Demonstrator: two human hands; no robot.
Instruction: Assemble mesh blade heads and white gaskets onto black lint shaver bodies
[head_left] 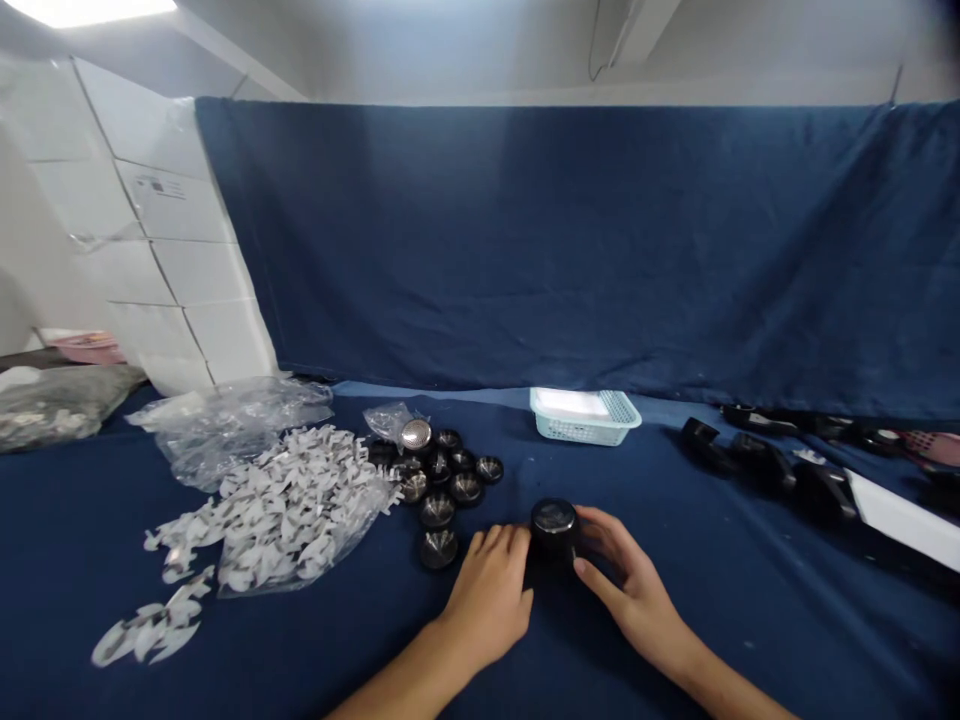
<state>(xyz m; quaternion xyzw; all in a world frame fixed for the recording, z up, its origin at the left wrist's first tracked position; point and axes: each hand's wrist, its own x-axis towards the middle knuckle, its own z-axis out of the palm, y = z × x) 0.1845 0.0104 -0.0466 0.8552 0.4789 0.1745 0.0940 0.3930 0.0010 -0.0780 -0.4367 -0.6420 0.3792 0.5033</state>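
The left hand (486, 600) and right hand (630, 585) press a round glossy black cap (553, 530) between them; a slack grip could tip it into the shallow black lids (465, 488) nearby.

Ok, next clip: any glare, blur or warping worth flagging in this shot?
Head view: the ceiling light blows out at the top edge, wide-angle warping bends the blue cloth backdrop, and the left hand and right hand look sharp, with soft shadow beneath them.

Black lid (553, 526), navy-blue table cloth (720, 640)
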